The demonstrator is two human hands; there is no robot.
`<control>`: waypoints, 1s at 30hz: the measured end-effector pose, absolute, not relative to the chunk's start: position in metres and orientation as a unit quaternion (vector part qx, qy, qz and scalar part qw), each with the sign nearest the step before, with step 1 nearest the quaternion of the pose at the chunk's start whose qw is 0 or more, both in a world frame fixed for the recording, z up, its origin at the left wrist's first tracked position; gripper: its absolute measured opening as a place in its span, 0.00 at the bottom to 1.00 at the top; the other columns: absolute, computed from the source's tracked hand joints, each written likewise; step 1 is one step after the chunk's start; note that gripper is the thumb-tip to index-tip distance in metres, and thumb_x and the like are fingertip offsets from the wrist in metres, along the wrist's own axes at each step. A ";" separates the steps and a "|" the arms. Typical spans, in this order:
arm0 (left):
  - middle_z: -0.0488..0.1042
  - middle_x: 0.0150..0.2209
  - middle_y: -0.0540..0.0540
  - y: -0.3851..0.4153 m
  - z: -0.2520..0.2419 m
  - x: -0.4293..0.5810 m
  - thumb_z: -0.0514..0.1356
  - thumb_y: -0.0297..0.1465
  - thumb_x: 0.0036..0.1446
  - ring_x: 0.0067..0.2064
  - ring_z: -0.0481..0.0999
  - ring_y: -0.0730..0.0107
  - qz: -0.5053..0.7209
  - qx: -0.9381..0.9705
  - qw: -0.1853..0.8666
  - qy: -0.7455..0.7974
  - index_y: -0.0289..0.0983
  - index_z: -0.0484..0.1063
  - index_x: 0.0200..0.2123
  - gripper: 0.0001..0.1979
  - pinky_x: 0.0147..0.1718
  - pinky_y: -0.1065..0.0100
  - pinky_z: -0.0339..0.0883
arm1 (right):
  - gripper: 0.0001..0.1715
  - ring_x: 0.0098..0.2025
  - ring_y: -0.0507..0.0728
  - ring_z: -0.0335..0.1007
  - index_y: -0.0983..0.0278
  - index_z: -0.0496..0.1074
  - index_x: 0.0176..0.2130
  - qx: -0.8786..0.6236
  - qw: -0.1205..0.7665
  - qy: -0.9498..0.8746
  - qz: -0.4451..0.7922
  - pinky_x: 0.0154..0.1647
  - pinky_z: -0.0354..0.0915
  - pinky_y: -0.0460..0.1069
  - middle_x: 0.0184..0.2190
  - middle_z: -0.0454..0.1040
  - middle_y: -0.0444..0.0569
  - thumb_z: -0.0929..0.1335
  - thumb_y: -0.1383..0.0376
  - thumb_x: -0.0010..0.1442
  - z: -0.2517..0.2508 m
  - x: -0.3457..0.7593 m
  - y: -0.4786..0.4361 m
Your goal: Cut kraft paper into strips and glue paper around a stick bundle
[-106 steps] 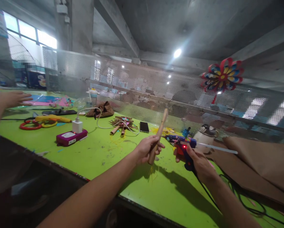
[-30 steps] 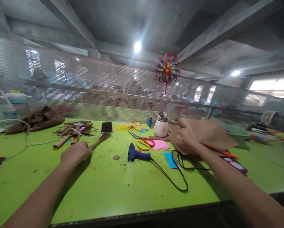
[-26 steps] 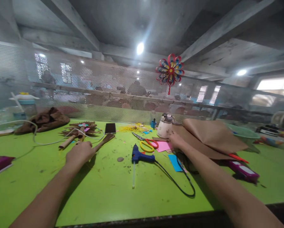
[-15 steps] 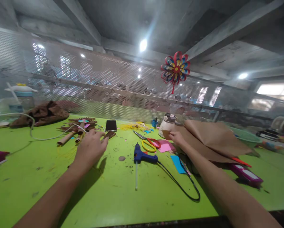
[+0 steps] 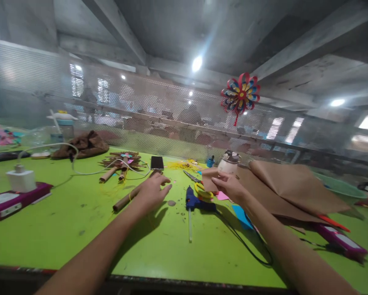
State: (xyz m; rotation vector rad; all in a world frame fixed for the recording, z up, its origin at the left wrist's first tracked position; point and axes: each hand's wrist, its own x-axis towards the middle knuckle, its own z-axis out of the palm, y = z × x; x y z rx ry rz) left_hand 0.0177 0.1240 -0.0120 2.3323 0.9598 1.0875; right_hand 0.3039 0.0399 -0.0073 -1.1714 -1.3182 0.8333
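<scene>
My right hand (image 5: 229, 186) pinches a small piece of brown paper (image 5: 209, 178), held above the scissors (image 5: 204, 190), whose handles it partly covers. My left hand (image 5: 155, 187) hovers with its fingers apart over the green table (image 5: 153, 262), beside a rolled brown paper tube (image 5: 126, 200); nothing shows between the fingers. Between the two hands lies a blue glue gun (image 5: 199, 202) with a clear stick and a black cord. Blue paper (image 5: 242, 217) and pink paper (image 5: 223, 196) lie under and near my right forearm.
Large brown paper sheets (image 5: 288, 186) lie at the right, near a purple power strip (image 5: 340, 241). Another strip (image 5: 20, 200) with a white plug is at left. A bottle (image 5: 228, 162), phone (image 5: 157, 162) and paper-tube craft (image 5: 125, 160) stand or lie behind.
My right hand has lifted the brown paper piece away from the bottle, toward the middle. The view has turned left, and the left power strip and a long tube now show more fully.
</scene>
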 end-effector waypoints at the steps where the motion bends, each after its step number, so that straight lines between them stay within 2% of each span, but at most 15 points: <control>1: 0.73 0.38 0.38 0.122 -0.012 0.019 0.58 0.41 0.54 0.37 0.72 0.55 0.389 0.832 0.219 0.329 0.37 0.77 0.34 0.14 0.39 0.57 0.65 | 0.35 0.35 0.55 0.73 0.63 0.70 0.52 -0.494 0.561 -0.557 0.361 0.35 0.68 0.50 0.36 0.76 0.48 0.75 0.55 0.46 -0.007 0.297 0.039; 4: 0.74 0.40 0.36 0.114 -0.012 0.023 0.60 0.44 0.53 0.42 0.73 0.52 0.363 0.816 0.345 0.290 0.37 0.76 0.37 0.17 0.43 0.55 0.65 | 0.41 0.23 0.52 0.66 0.62 0.64 0.59 -0.497 0.539 -0.568 0.374 0.24 0.63 0.47 0.21 0.70 0.40 0.74 0.57 0.49 -0.007 0.277 0.034; 5: 0.74 0.42 0.35 0.111 -0.012 0.024 0.59 0.46 0.54 0.44 0.73 0.52 0.343 0.805 0.400 0.274 0.37 0.76 0.40 0.19 0.44 0.55 0.66 | 0.42 0.21 0.51 0.64 0.62 0.62 0.60 -0.493 0.525 -0.580 0.381 0.22 0.61 0.46 0.19 0.68 0.39 0.74 0.57 0.50 -0.006 0.269 0.032; 8: 0.74 0.46 0.37 0.103 -0.010 0.027 0.57 0.48 0.56 0.45 0.74 0.58 0.303 0.752 0.549 0.201 0.39 0.73 0.46 0.22 0.41 0.60 0.69 | 0.43 0.25 0.53 0.68 0.58 0.59 0.62 -0.464 0.479 -0.612 0.426 0.26 0.64 0.47 0.26 0.73 0.43 0.73 0.57 0.51 -0.003 0.246 0.025; 11: 0.75 0.44 0.39 0.101 -0.011 0.028 0.60 0.47 0.55 0.43 0.74 0.61 0.338 0.667 0.649 0.142 0.38 0.73 0.42 0.20 0.41 0.63 0.68 | 0.46 0.27 0.55 0.70 0.56 0.57 0.64 -0.456 0.462 -0.610 0.454 0.29 0.65 0.50 0.29 0.74 0.46 0.74 0.56 0.50 -0.003 0.226 0.020; 14: 0.75 0.35 0.40 0.105 -0.014 0.028 0.64 0.44 0.51 0.37 0.74 0.64 0.374 0.605 0.688 0.147 0.34 0.73 0.32 0.18 0.42 0.62 0.67 | 0.50 0.24 0.54 0.67 0.57 0.54 0.65 -0.458 0.462 -0.596 0.471 0.26 0.63 0.48 0.24 0.71 0.43 0.74 0.56 0.50 -0.007 0.213 0.018; 16: 0.74 0.32 0.41 0.108 -0.016 0.028 0.66 0.44 0.49 0.35 0.73 0.66 0.377 0.572 0.715 0.141 0.32 0.72 0.30 0.19 0.42 0.62 0.66 | 0.49 0.23 0.52 0.66 0.59 0.53 0.65 -0.452 0.475 -0.582 0.481 0.25 0.61 0.47 0.23 0.70 0.42 0.74 0.57 0.51 -0.010 0.208 0.017; 20: 0.74 0.30 0.42 0.110 -0.017 0.027 0.66 0.41 0.50 0.31 0.72 0.68 0.369 0.540 0.746 0.129 0.29 0.72 0.31 0.18 0.35 0.65 0.65 | 0.42 0.29 0.52 0.68 0.61 0.55 0.64 -0.420 0.546 -0.531 0.493 0.31 0.64 0.47 0.26 0.72 0.43 0.71 0.56 0.56 -0.018 0.207 0.017; 23: 0.73 0.28 0.43 0.110 -0.018 0.027 0.65 0.39 0.51 0.28 0.70 0.71 0.365 0.532 0.750 0.143 0.30 0.73 0.30 0.15 0.31 0.68 0.63 | 0.39 0.27 0.51 0.68 0.62 0.56 0.63 -0.404 0.578 -0.516 0.487 0.32 0.65 0.48 0.27 0.73 0.43 0.70 0.56 0.58 -0.024 0.213 0.019; 30: 0.75 0.33 0.39 0.110 -0.021 0.027 0.65 0.39 0.51 0.34 0.73 0.65 0.334 0.546 0.750 0.167 0.29 0.74 0.34 0.17 0.39 0.62 0.65 | 0.32 0.31 0.53 0.71 0.60 0.62 0.59 -0.410 0.551 -0.587 0.430 0.35 0.66 0.49 0.31 0.76 0.45 0.70 0.59 0.58 -0.029 0.220 0.016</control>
